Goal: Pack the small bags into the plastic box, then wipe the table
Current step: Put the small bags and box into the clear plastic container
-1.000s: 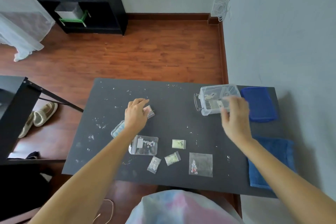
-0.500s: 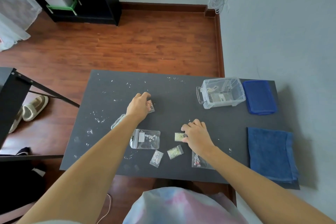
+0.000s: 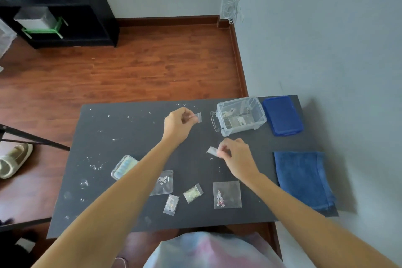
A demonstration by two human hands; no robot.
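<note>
A clear plastic box (image 3: 241, 115) with some bags inside stands at the far right of the dark table (image 3: 134, 128). My left hand (image 3: 177, 125) holds a small clear bag (image 3: 198, 117) in the air just left of the box. My right hand (image 3: 236, 154) pinches another small bag (image 3: 212, 150) lifted above the table in front of the box. Several small bags remain near the front edge: a flower-bead bag (image 3: 164, 181) partly under my left forearm, a tiny one (image 3: 171, 204), a glitter one (image 3: 193, 193) and a larger square one (image 3: 226, 194).
The blue lid (image 3: 282, 115) lies right of the box. A folded blue towel (image 3: 302, 177) covers the right front corner. A clear case of blue pieces (image 3: 124, 166) lies at left. Small shiny scraps (image 3: 95, 165) dot the table. The wall is close on the right.
My left hand lifted its bag from the table's middle and carried it right, toward the box. My right hand picked a small bag up from the front row and raised it.
</note>
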